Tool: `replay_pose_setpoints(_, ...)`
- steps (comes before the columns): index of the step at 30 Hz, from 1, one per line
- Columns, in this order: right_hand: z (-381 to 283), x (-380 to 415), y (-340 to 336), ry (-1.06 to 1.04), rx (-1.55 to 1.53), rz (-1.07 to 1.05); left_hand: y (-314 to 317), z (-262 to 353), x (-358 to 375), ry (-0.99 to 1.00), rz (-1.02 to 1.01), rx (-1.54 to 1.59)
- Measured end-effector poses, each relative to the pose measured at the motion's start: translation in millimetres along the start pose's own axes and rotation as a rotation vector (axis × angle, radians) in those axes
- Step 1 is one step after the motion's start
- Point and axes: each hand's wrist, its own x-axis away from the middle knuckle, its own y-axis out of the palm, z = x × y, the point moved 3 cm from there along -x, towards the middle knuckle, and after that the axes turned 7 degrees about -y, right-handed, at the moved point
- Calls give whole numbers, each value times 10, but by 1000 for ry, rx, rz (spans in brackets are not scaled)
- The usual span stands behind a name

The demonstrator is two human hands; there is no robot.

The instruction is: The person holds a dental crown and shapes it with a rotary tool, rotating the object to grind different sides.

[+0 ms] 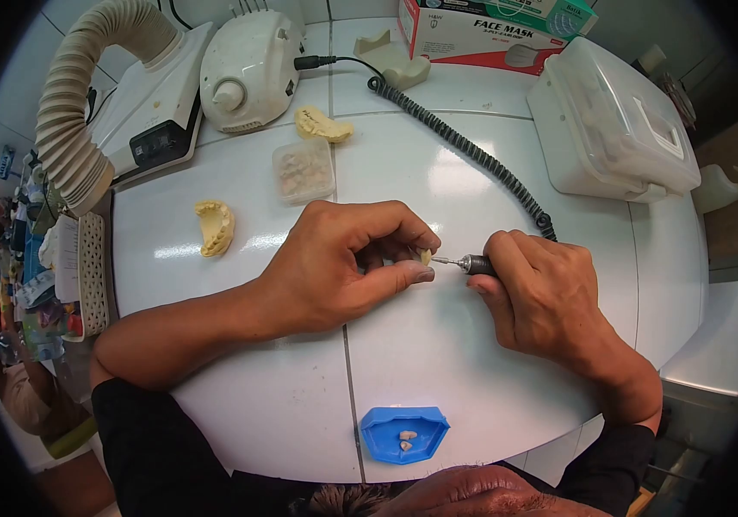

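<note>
Between the thumb and fingers of my left hand (334,267) is a small yellowish tooth-like piece (425,257), mostly covered by the fingertips. My right hand (545,297) grips a dark rotary handpiece (479,265) with a thin metal bit. The bit points left, its tip right at the piece. Nearer my body lies a blue tray (378,438) with a couple of small tooth-coloured pieces (407,436) in it. A yellow dental cast (214,228) rests left of my left hand. Farther back, a second dental cast (322,125) lies by a clear plastic box (328,190) of pale pieces.
A coiled black cord (472,148) runs from the white control unit (247,77) toward my right hand. At the back left is a ribbed hose (63,116) on a white machine. A face mask box (481,43) and a lidded case (593,129) stand back right; a woven basket (93,276) sits left.
</note>
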Motion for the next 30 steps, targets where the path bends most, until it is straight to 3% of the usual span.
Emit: replay_pose_setpoints(30,-31,-29,2,5,28,-27,17,38,-1,45,28,-68)
